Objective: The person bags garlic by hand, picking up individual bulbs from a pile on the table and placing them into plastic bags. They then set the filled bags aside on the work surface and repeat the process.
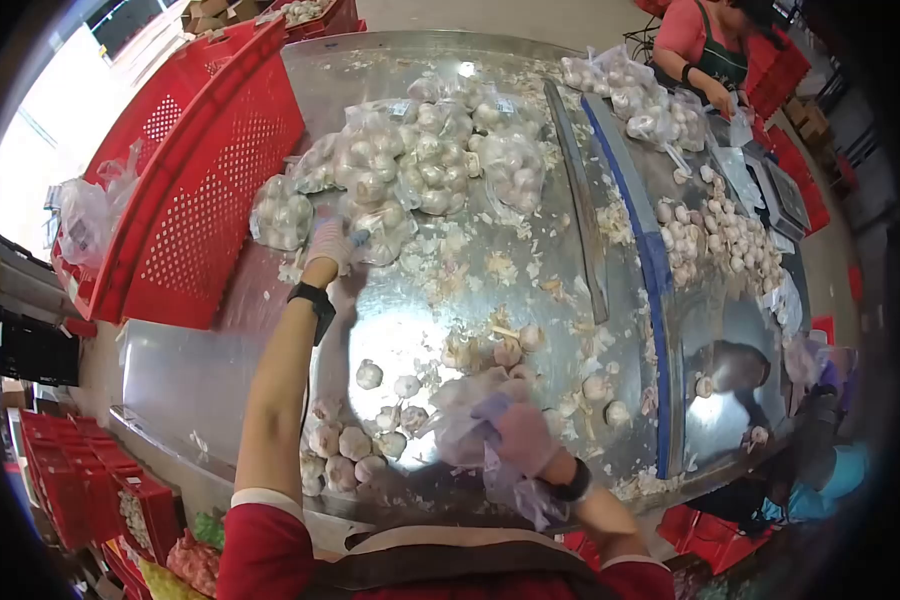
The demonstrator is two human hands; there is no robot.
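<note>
My left hand, in a pale glove, reaches to the near edge of a group of clear bags filled with garlic. Its thumb and fingers are at the loose plastic of the nearest bag of garlic; the fingertips are partly hidden. Close to my body, my right hand, also gloved, is closed on a crumpled clear plastic bag. Loose garlic bulbs lie to the left of that bag, and more bulbs lie just beyond it.
A red perforated crate stands tilted at the left of the metal table. Papery skins litter the surface. A blue-edged divider separates a right section with piled garlic and a scale. Two people work on the right side.
</note>
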